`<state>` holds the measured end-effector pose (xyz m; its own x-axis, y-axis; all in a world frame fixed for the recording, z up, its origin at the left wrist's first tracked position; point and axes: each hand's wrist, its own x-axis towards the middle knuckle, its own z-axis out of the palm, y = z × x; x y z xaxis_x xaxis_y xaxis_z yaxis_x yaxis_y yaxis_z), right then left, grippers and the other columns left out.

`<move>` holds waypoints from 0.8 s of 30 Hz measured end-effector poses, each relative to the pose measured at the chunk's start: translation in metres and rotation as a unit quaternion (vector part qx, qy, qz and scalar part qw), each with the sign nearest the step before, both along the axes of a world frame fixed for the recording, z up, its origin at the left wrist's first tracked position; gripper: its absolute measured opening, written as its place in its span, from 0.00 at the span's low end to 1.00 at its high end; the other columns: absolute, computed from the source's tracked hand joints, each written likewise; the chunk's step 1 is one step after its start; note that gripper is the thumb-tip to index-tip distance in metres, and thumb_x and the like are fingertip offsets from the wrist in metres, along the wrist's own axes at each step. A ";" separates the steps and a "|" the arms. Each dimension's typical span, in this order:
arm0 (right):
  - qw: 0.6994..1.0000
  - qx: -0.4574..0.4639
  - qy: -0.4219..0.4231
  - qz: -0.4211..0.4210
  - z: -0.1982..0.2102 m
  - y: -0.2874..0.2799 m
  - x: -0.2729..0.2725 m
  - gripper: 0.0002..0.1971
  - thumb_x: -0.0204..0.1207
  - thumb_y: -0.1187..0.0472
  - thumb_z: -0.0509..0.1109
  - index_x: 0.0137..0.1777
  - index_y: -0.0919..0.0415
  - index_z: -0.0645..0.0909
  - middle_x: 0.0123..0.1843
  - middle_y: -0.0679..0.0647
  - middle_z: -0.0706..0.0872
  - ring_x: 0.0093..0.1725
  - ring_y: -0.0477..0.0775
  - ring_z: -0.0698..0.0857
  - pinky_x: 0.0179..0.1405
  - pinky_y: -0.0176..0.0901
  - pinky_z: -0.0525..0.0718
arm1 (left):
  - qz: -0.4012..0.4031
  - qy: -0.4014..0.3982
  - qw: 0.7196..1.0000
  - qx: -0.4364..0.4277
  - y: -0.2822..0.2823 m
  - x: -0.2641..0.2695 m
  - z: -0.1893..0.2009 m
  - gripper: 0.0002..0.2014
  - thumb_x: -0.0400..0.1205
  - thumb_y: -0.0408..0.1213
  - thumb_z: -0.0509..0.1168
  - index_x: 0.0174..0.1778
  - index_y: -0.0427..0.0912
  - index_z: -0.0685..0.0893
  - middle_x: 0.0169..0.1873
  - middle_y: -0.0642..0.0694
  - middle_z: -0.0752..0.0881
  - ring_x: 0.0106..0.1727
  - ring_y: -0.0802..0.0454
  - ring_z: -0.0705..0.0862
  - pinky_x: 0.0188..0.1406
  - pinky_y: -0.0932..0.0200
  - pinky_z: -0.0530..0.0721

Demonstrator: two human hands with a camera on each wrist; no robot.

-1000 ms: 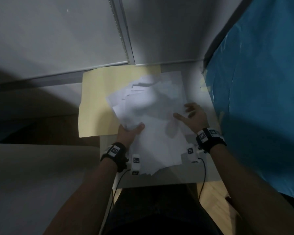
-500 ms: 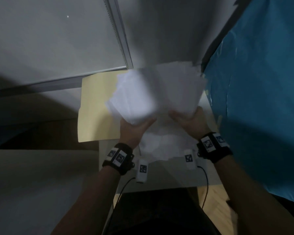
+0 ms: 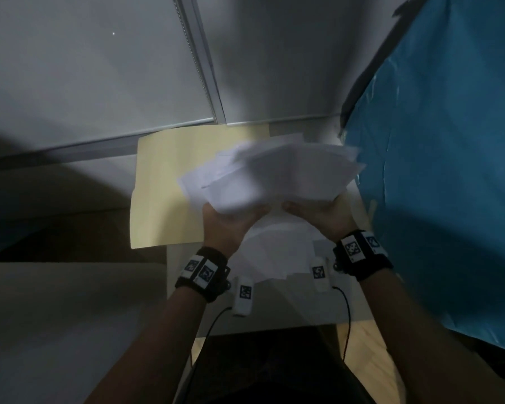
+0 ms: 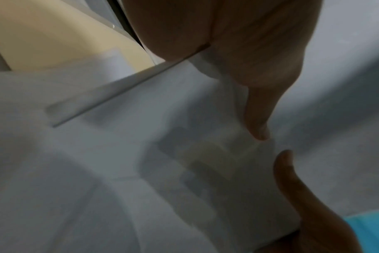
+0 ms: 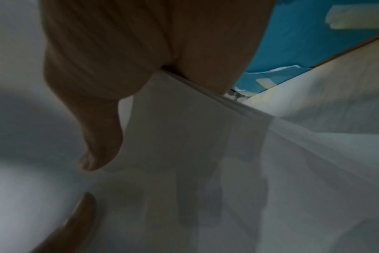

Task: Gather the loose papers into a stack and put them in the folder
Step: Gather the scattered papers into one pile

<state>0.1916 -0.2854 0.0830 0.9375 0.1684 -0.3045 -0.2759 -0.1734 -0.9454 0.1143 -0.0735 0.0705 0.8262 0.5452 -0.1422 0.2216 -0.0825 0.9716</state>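
Observation:
A loose bundle of white papers (image 3: 274, 173) is held up over the small table, its sheets fanned and uneven. My left hand (image 3: 231, 221) grips the bundle's near left edge, thumb on top. My right hand (image 3: 322, 212) grips its near right edge. The left wrist view shows the left thumb (image 4: 257, 109) pressed on the papers (image 4: 97, 154). In the right wrist view the right thumb (image 5: 99, 142) lies on the papers (image 5: 206, 154). The open yellow folder (image 3: 164, 193) lies flat to the left, partly under the bundle. A few more white sheets (image 3: 274, 252) stay on the table below my hands.
The small white table (image 3: 289, 304) is narrow, with its front edge near my body. A blue sheet (image 3: 449, 170) hangs close on the right. A grey wall with a metal strip (image 3: 199, 59) stands behind. A beige surface (image 3: 56, 316) lies low at the left.
Both hands lifted the papers off the table a second ago. Since then the bundle has tipped from upright to flatter, and shifted slightly right.

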 end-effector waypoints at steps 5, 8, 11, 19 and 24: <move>0.999 -0.030 0.015 -0.038 -0.018 0.003 -0.006 0.16 0.70 0.61 0.88 0.53 0.56 0.87 0.50 0.44 0.91 0.55 0.47 0.93 0.46 0.31 0.92 | -0.072 0.017 0.997 0.005 0.001 -0.018 -0.014 0.22 0.76 0.50 0.84 0.64 0.47 0.91 0.56 0.56 0.94 0.56 0.68 0.93 0.54 0.61 0.94; 0.991 -0.052 0.016 -0.125 -0.021 -0.023 0.001 0.15 0.72 0.55 0.87 0.53 0.54 0.87 0.48 0.42 0.90 0.48 0.43 0.91 0.42 0.26 0.89 | 0.064 0.139 0.988 0.028 0.015 -0.027 -0.047 0.43 0.78 0.75 0.69 0.82 0.48 0.81 0.74 0.44 0.82 0.72 0.46 0.84 0.72 0.46 0.86; 0.977 -0.104 -0.003 -0.188 -0.029 -0.049 0.008 0.27 0.71 0.53 0.88 0.64 0.67 0.86 0.55 0.51 0.91 0.53 0.51 0.90 0.54 0.41 0.90 | 0.072 0.385 0.907 0.156 0.023 -0.029 -0.072 0.61 0.64 0.72 0.84 0.88 0.45 0.69 0.82 0.38 0.71 0.83 0.32 0.74 0.81 0.28 0.78; 0.981 -0.135 0.128 -0.063 -0.068 -0.068 -0.012 0.31 0.76 0.66 0.83 0.77 0.68 0.76 0.69 0.60 0.85 0.70 0.61 0.84 0.61 0.39 0.81 | 0.087 0.323 0.935 0.118 0.027 -0.015 -0.086 0.46 0.59 0.40 0.95 0.64 0.42 0.71 0.72 0.36 0.74 0.69 0.33 0.81 0.64 0.38 0.90; 0.981 -0.117 0.136 -0.067 -0.083 -0.065 -0.017 0.27 0.74 0.63 0.85 0.71 0.69 0.84 0.67 0.65 0.89 0.62 0.64 0.90 0.62 0.55 0.88 | 0.119 0.251 0.958 0.071 0.021 -0.030 -0.084 0.31 0.71 0.33 0.88 0.67 0.40 0.81 0.56 0.44 0.89 0.56 0.38 0.92 0.54 0.44 0.95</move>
<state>0.1751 -0.3505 -0.0001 0.8251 -0.0551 -0.5623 -0.5477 -0.3227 -0.7719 0.0839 -0.0524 -0.0132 0.5228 0.7530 -0.3996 0.6875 -0.0952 0.7199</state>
